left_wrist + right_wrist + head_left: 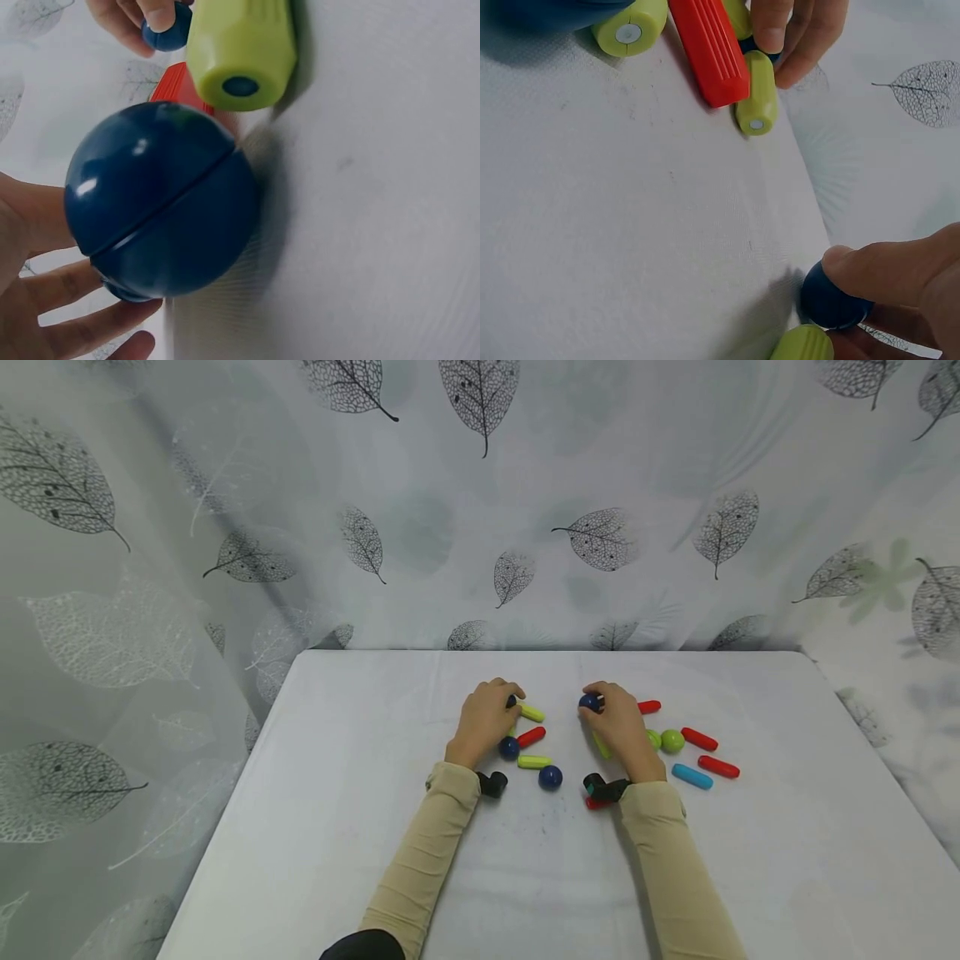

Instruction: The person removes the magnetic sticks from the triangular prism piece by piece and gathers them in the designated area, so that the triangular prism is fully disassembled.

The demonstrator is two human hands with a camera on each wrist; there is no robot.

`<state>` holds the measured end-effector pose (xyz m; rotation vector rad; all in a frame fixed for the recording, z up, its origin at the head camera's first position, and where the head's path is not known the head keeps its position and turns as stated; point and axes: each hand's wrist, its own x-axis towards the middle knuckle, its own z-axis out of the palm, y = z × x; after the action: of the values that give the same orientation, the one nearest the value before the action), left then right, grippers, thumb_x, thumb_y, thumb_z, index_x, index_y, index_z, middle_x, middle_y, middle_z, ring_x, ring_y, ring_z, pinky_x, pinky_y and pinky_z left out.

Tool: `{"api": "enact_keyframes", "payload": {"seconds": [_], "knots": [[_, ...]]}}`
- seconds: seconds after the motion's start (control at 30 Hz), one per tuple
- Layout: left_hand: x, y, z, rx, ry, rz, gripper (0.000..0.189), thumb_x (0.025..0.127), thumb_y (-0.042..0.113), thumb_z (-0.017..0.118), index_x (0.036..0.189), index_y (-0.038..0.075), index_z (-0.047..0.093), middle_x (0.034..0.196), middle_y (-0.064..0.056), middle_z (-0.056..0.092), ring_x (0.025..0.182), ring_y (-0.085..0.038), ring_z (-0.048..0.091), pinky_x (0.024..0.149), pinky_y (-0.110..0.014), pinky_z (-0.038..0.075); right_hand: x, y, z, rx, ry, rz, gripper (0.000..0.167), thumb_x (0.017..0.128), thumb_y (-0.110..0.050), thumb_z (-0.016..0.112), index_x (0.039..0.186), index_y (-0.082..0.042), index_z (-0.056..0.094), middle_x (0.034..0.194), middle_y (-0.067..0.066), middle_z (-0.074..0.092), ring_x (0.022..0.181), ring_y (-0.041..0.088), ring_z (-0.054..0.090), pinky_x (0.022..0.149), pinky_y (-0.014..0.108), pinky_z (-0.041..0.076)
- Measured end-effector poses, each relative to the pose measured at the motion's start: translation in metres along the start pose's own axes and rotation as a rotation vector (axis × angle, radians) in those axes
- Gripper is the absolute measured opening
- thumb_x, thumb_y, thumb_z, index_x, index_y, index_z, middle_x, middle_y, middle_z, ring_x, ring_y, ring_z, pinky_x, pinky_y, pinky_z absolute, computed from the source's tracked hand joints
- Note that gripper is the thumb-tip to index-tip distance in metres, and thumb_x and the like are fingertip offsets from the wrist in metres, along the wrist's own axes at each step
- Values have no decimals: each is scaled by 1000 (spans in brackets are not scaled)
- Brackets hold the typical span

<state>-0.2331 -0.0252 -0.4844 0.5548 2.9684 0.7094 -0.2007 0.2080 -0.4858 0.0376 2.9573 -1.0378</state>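
Observation:
In the head view my left hand (pixel 483 720) holds a dark blue ball (pixel 512 702) at its fingertips, next to a yellow-green rod (pixel 532 713). The right wrist view shows that hand's fingers (pixel 810 41) around the ball at the upper edge. My right hand (pixel 621 724) pinches another blue ball (pixel 590 702) between thumb and fingers. Close below this ball lies a yellow-green rod (pixel 804 345), partly covered by the hand in the head view. A large-looking blue ball (pixel 161 199) blocks part of the left hand in the left wrist view.
Between the hands lie a red rod (pixel 532 737), a yellow-green rod (pixel 534 762) and two blue balls, one nearer me (pixel 551 777). Right of the right hand are green balls (pixel 672 741), several red rods (pixel 718 767) and a blue rod (pixel 692 776). A leaf-patterned curtain (pixel 420 527) stands behind the white table (pixel 337 777).

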Motion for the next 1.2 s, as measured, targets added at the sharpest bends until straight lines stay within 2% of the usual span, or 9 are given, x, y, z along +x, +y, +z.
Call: {"api": "enact_keyframes", "payload": {"seconds": [0.17,0.3,0.57,0.7,0.9,1.03,1.2], "knots": [[-1,0,-3,0,-11,-21,25,102,24,67,126,20,74,134,-6,69,119,-29,64,99,-45,55,2,-1,-4,-17,-39,6,44,101,-13,67,140,4,58,140,29,58,123,44,61,107,57,52],[-1,-2,-6,0,4,-20,25,102,24,67,126,19,73,135,-6,68,121,-29,64,101,-46,54,3,-4,-8,-31,-60,2,47,101,-15,67,143,3,55,143,28,56,125,44,59,108,56,51],[-6,2,-13,5,28,-23,24,104,25,65,125,20,73,137,-4,67,123,-28,62,103,-45,54,-10,-10,-19,-17,8,-41,43,102,-14,66,141,1,58,140,28,57,123,45,60,103,58,53],[-16,5,-19,17,42,-33,23,104,25,65,124,19,74,134,-6,68,120,-29,63,100,-46,54,-18,-16,-16,35,10,-75,42,101,-13,67,141,-3,60,139,24,59,120,42,63,102,56,55],[-34,8,-20,32,69,-61,21,103,24,65,121,19,75,129,-8,69,113,-32,65,92,-48,55,-25,-18,2,106,-65,-180,39,101,-14,69,139,-9,62,138,18,63,119,38,66,101,54,56],[-46,7,-17,60,49,-70,21,103,27,66,121,20,74,125,-8,71,110,-32,66,90,-49,55,-26,-18,15,139,-126,-258,36,100,-13,70,135,-9,65,137,15,65,120,36,66,101,53,57],[-57,3,-12,70,24,-45,23,102,31,67,122,22,73,120,-7,73,103,-31,67,85,-47,56,-27,-22,24,164,-188,-334,33,98,-11,72,131,-7,68,134,14,68,121,35,64,102,52,56]]}}
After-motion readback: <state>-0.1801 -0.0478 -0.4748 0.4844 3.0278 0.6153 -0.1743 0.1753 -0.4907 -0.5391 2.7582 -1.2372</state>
